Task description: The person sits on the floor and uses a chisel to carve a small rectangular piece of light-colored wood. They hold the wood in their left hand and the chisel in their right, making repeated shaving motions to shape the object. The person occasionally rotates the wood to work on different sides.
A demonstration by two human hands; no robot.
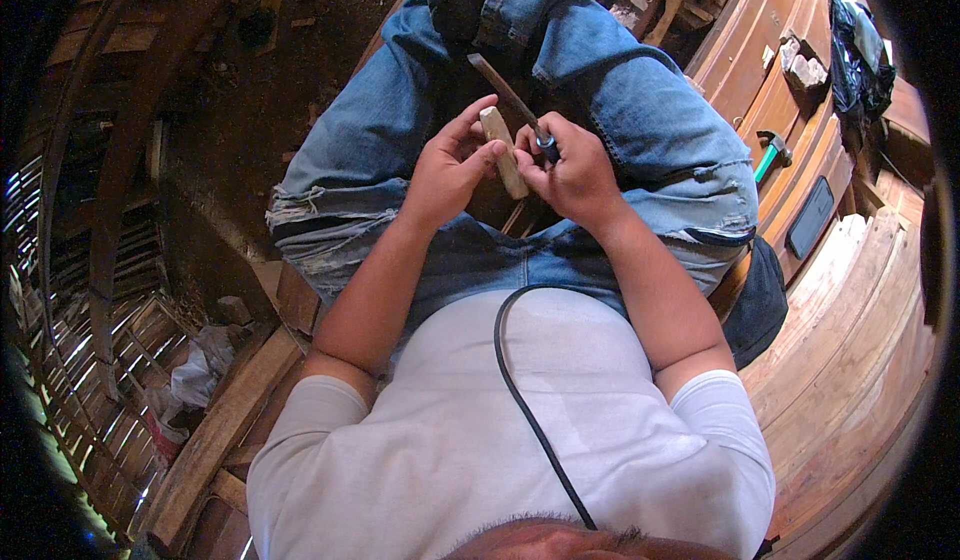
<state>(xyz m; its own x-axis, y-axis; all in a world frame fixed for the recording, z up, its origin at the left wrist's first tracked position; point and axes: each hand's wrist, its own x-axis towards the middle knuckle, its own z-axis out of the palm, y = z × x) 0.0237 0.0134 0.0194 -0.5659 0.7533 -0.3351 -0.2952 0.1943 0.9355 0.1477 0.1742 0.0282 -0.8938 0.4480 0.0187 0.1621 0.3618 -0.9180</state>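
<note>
Above my lap, my left hand (450, 167) pinches a short, pale wooden stick (503, 155) between thumb and fingers. The stick leans, its upper end a little to the left. Closed around the dark and blue handle of a chisel (510, 93) is my right hand (577, 173). The chisel's long flat blade points up and to the left, past the top of the stick. My right fingertips are close beside the stick's right side; whether they touch it I cannot tell.
Wooden boards (840, 330) lie along my right side. On them rest a green-handled hammer (770, 157), a dark phone (811, 217) and a pale rough lump (803, 65). A black plastic bag (858, 55) hangs farther back. A slatted wall (75, 380) stands at left, near a beam (225, 435).
</note>
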